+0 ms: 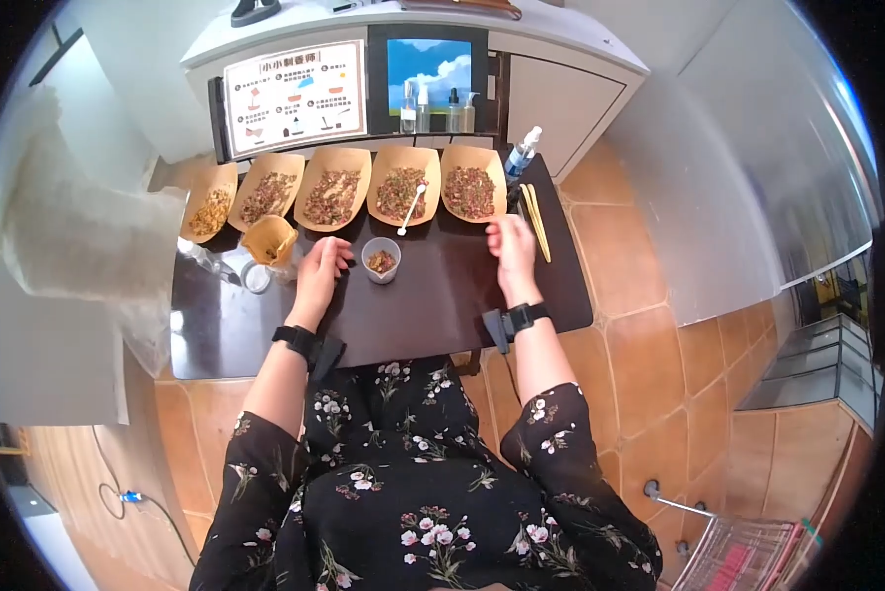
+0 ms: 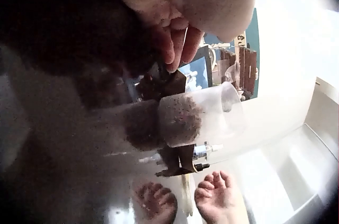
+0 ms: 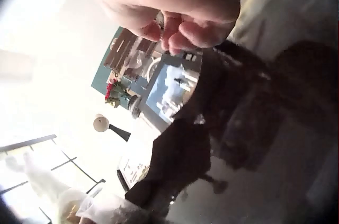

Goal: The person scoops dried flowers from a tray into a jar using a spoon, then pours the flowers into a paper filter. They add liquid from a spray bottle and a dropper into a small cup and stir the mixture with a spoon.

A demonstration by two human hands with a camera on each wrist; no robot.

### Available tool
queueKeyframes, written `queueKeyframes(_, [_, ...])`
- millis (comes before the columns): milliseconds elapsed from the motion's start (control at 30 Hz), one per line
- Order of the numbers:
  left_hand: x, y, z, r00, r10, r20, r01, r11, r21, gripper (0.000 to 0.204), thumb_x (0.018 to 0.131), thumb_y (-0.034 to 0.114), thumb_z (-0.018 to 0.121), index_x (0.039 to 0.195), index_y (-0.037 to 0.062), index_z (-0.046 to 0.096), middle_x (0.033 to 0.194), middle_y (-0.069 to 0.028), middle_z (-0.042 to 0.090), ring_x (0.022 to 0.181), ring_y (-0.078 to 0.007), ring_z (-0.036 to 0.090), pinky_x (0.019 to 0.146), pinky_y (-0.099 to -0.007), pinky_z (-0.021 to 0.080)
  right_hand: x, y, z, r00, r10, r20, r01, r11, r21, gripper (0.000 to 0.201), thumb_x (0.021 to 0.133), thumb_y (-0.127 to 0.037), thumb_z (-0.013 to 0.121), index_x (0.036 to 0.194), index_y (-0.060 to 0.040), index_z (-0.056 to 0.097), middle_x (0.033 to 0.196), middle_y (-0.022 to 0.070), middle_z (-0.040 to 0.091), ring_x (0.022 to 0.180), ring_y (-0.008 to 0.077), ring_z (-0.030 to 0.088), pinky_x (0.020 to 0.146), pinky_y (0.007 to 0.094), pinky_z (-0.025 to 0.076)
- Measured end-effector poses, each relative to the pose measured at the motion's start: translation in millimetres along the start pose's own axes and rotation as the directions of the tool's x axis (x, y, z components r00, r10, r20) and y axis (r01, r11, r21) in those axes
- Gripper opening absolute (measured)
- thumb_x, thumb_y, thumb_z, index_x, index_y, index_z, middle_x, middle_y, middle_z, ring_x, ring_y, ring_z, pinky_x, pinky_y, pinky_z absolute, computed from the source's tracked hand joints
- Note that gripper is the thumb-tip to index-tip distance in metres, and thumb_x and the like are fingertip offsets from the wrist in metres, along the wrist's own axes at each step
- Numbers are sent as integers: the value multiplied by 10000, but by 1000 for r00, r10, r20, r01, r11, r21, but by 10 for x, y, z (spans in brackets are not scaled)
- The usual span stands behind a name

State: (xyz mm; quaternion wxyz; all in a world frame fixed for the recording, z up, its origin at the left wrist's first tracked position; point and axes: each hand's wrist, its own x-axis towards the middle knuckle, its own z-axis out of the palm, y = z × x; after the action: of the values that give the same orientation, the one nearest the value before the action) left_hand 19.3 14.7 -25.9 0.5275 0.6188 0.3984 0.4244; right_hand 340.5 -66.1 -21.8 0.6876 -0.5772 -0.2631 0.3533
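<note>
My left hand (image 1: 322,271) rests on the dark table, its fingers loosely bent and holding nothing. Just to its right stands a small clear plastic cup (image 1: 381,262) with a brown, crumbly dried mix inside. The left wrist view shows the same cup (image 2: 212,115) upright beyond the left fingers (image 2: 193,44). On the other side, my right hand (image 1: 513,251) lies loosely curled near the right tray, with nothing in its grasp. Its fingers (image 3: 183,41) bend toward the palm in the right wrist view. A folded brown paper filter (image 1: 269,239) stands left of the left hand.
Several paper trays (image 1: 403,217) of dried mix line the back of the table, one with a white spoon (image 1: 412,210) across it. Yellow tongs (image 1: 537,225) and a spray bottle (image 1: 523,153) are at the right. A round clear lid (image 1: 256,278) lies left.
</note>
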Motion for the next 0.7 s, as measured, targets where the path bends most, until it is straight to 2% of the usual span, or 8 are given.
queueKeyframes(33, [-15,12,8,1000,-23,-6,23,999,27,376,1059,333,417,1036,38,650,856,-10,657,726,-65,547,633,-215,443,31,-64,-103,996,-55,-68,47,994,-103,139,949,-186,594,933,-50,621,778,14,626,654,103,567,594,239,445])
queueKeyframes(100, [-9,-19,9,1000,-8,-9,8,1000,23,369,1055,331,430,1029,36,651,847,-8,658,724,-67,560,630,-224,457,132,-197,-293,913,-397,-92,292,795,-532,137,912,-170,619,942,-36,614,765,50,626,677,158,596,645,299,483])
queueKeyframes(167, [8,-35,11,1000,-13,-13,13,1000,10,365,1051,331,444,1025,30,648,843,-11,657,728,-70,565,642,-227,468,104,-415,-466,950,-306,-59,121,536,-836,213,854,-243,663,925,-51,605,907,147,650,841,313,657,751,419,517])
queueKeyframes(233, [23,-51,14,1000,-18,-10,18,1000,13,363,1050,329,448,1023,27,648,845,-14,656,729,-71,566,644,-229,471,22,-504,-512,964,-265,-20,54,268,-962,264,845,-286,664,917,-39,604,978,166,647,922,365,649,792,467,520])
queueKeyframes(333, [25,-35,18,1000,-26,-2,26,999,22,385,1055,337,430,1032,17,643,860,-27,656,736,-83,566,656,-234,475,-35,-572,-463,993,-108,-56,-37,167,-985,294,845,-297,666,962,-30,628,990,183,670,958,375,655,825,479,528])
queueKeyframes(500, [30,-60,25,1000,-17,1,17,1000,26,415,1062,352,407,1041,9,640,875,-37,656,741,-96,565,670,-239,479,58,-480,-480,999,-3,-43,-42,118,-992,325,843,-304,680,1002,-21,668,1005,213,698,987,372,669,848,480,535])
queueKeyframes(567, [31,-60,30,999,-40,-6,40,999,-10,354,1044,323,463,1016,20,644,851,-17,644,744,-80,570,666,-236,480,71,-447,-483,993,-95,-69,-50,188,-981,226,804,-281,696,860,-65,657,900,175,704,898,354,678,804,450,530])
queueKeyframes(700, [18,-26,35,999,-49,-2,49,999,-8,347,1046,316,460,1012,19,637,850,-19,640,744,-83,566,675,-238,480,102,-449,-530,974,-214,-72,2,324,-946,216,847,-244,662,897,-38,621,866,191,699,846,378,679,757,466,534])
